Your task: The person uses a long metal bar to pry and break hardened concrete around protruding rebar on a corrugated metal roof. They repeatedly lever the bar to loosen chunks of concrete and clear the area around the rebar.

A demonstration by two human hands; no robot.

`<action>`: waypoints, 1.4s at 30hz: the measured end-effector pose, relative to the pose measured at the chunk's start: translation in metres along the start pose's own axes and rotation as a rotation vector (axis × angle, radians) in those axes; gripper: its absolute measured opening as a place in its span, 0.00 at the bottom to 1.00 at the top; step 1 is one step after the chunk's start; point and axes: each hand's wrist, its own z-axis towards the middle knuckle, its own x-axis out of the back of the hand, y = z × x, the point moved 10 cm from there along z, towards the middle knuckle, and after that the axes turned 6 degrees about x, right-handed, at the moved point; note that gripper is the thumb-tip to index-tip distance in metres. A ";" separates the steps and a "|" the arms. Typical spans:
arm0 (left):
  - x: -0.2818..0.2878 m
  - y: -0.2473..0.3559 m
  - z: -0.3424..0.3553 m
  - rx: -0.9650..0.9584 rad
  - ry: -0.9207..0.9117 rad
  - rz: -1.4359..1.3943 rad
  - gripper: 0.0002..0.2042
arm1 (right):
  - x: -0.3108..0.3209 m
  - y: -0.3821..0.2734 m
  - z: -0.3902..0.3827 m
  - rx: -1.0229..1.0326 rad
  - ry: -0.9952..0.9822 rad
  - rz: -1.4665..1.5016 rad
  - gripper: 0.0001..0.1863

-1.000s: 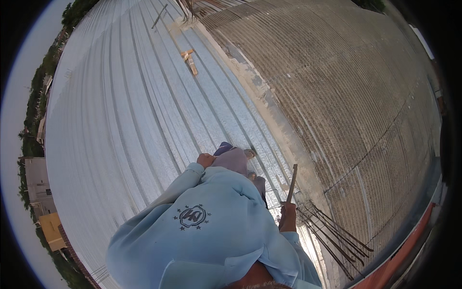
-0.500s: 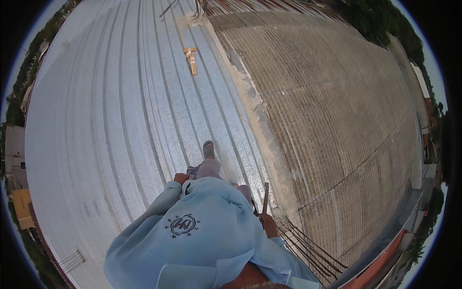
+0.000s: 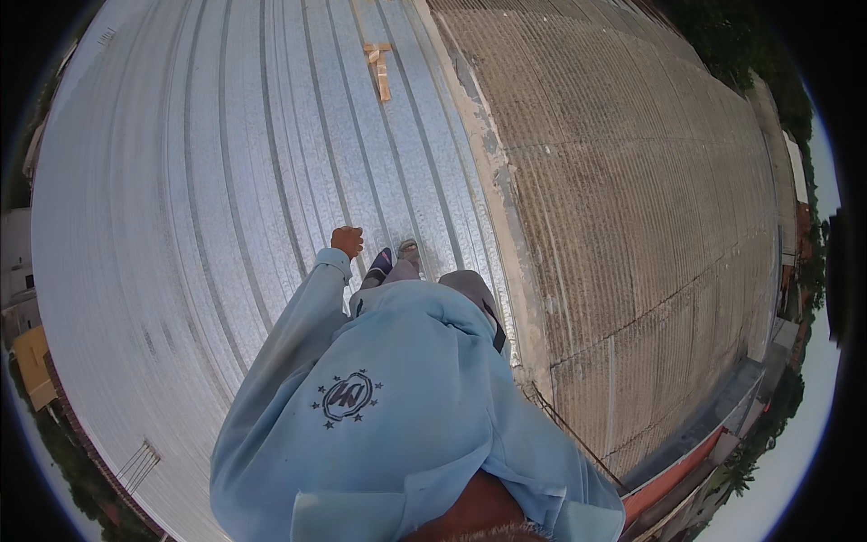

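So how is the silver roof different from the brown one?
The silver metal roof looks shiny, while the brown corrugated roof looks dull. The silver metal roof's ridges stand wide apart; the brown corrugated roof's sit close together. Both have long ridges.

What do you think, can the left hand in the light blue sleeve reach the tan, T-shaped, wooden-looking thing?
Probably not from here: the left hand looks well short of the tan T-shaped thing, which lies farther ahead. Nothing seems to block the way; silver ribbed metal roof stretches between them.
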 end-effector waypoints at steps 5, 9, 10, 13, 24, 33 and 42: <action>-0.056 0.087 0.009 -0.234 0.922 0.344 0.10 | 0.018 -0.070 0.023 -0.052 0.076 -0.057 0.09; -0.035 0.085 -0.011 -0.184 0.970 0.280 0.10 | 0.014 -0.174 0.073 0.019 0.059 -0.128 0.09; -0.018 0.080 -0.022 -0.145 0.978 0.246 0.10 | 0.009 -0.204 0.088 0.045 0.052 -0.152 0.09; 0.085 0.064 -0.087 -0.091 1.135 0.134 0.09 | -0.024 -0.319 0.133 0.124 0.005 -0.213 0.09; 0.117 0.059 -0.209 -0.228 1.582 -0.664 0.18 | -0.094 -0.639 0.287 0.026 -0.061 -0.593 0.16; 0.133 0.212 -0.093 -0.141 1.316 -0.603 0.17 | -0.263 -0.904 0.322 0.131 -0.190 -0.601 0.15; 0.332 0.565 -0.156 -0.273 1.379 -0.362 0.17 | -0.372 -1.026 0.352 0.311 0.052 -0.494 0.10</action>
